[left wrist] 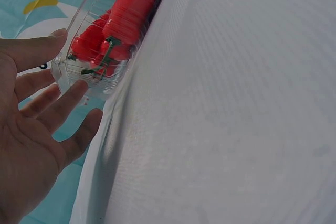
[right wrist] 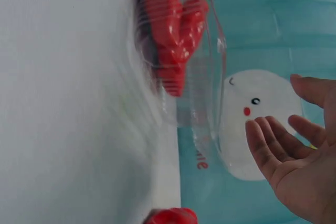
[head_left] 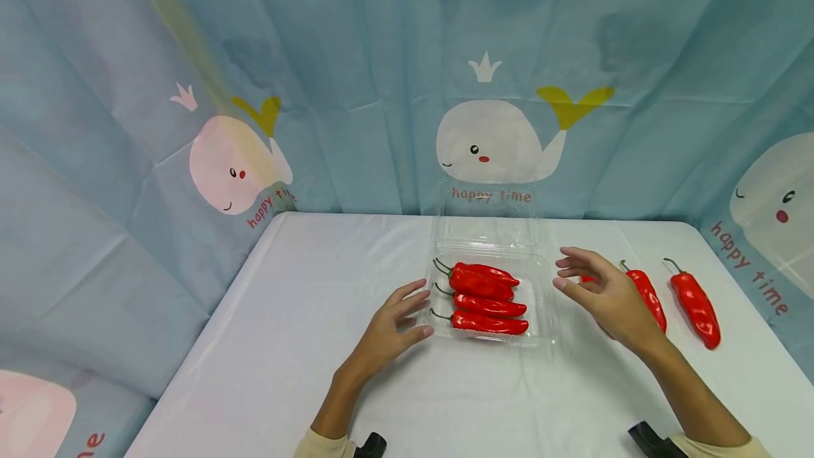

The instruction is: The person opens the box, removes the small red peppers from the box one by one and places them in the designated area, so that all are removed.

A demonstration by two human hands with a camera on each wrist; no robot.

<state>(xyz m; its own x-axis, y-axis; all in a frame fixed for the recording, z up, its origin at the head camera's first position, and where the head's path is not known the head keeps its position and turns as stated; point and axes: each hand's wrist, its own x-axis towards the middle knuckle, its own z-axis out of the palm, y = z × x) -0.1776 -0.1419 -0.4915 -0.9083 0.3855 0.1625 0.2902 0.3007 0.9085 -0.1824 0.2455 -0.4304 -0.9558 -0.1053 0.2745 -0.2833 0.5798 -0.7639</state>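
Note:
A clear plastic clamshell box (head_left: 540, 309) stands on the table with its lid (head_left: 486, 228) raised at the back. Several red chili peppers (head_left: 490, 304) lie side by side in it, green stems pointing left. My left hand (head_left: 396, 327) is at the box's left side, fingers spread; in the left wrist view the fingertips are close to the box wall (left wrist: 62, 74), and contact is unclear. To the right of the box, my right hand (head_left: 604, 295) hovers with relaxed fingers, holding nothing. Behind it a red pepper (head_left: 586, 278) is mostly hidden.
Two more red peppers, a partly covered one (head_left: 645, 292) and a fully visible one (head_left: 697, 308), lie on the right of the white-covered table (head_left: 318, 288). A blue curtain (head_left: 356, 90) with printed whales hangs behind and at both sides.

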